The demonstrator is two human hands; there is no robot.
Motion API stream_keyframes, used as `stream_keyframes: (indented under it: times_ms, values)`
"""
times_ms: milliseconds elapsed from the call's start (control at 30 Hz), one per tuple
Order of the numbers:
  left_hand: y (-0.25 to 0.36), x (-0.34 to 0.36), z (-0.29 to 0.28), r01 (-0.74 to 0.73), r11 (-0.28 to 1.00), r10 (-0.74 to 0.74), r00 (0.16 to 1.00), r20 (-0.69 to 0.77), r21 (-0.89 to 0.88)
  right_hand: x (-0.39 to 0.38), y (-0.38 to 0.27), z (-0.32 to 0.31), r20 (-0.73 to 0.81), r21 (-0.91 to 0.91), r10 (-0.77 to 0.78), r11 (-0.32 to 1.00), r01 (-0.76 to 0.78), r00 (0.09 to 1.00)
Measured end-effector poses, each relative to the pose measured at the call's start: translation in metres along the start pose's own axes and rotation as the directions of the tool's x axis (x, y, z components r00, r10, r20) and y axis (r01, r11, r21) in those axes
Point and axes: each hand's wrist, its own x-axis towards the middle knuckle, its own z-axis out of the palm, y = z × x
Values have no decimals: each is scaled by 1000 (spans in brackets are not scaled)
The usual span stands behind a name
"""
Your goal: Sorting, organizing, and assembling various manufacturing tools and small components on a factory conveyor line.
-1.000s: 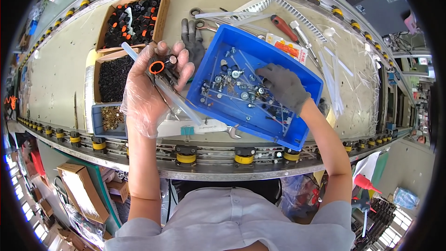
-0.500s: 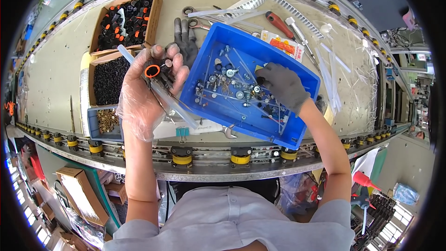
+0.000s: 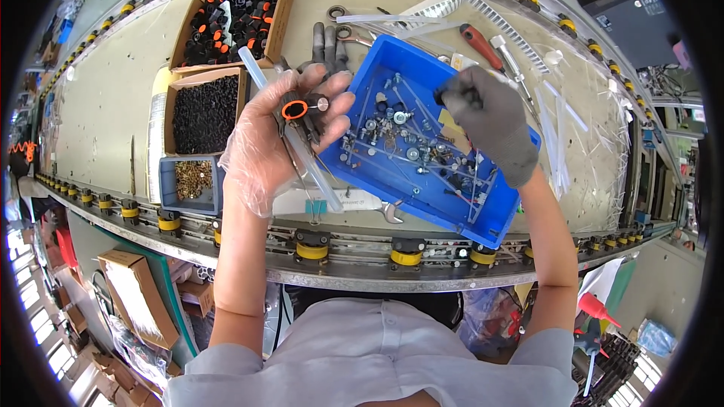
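Observation:
My left hand [image 3: 260, 139], in a clear plastic glove, is turned palm up with its fingers curled around several small black plastic parts. Among these is a black cap with an orange ring [image 3: 295, 110]. A translucent plastic tube [image 3: 323, 182] and thin dark rods also lie across that palm. My right hand [image 3: 494, 124], in a dark grey glove, is above the right side of a blue bin [image 3: 430, 212]. Its fingers are closed together at a dark spot, and what they hold is hard to make out. Screws, bolts and washers [image 3: 413, 154] are scattered in the bin.
On the left stand a carton of black and orange caps [image 3: 283, 19], a box of small black pieces [image 3: 204, 114] and a grey tray of brass-coloured parts [image 3: 194, 179]. Behind the bin lie a red-handled screwdriver [image 3: 480, 45], wrenches [image 3: 337, 13] and a grey glove [image 3: 329, 49].
My right hand has risen from among the hardware to above the bin, fingers closed. My left hand still holds its parts and tube. The whole view has shifted slightly.

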Motion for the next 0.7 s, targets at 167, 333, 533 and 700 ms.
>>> stream_keyframes:
  times_ms: [167, 333, 533, 700]
  values:
    - [-3, 1, 2, 102, 995, -102, 994, 32, 3, 26, -60, 22, -67, 224, -265, 936, 273, 962]
    - [5, 4, -15, 50, 998, -51, 998, -22, -35, 43, -65, 44, 53, -58, -483, 872, 485, 874]
    - [19, -4, -6, -23, 969, 21, 1000, -13, -245, 18, -38, -14, -155, 233, -195, 945, 227, 969]
    - [21, -14, 1, -183, 969, 186, 982, 5, -169, -69, -23, -25, 53, 132, 33, 990, -40, 998]
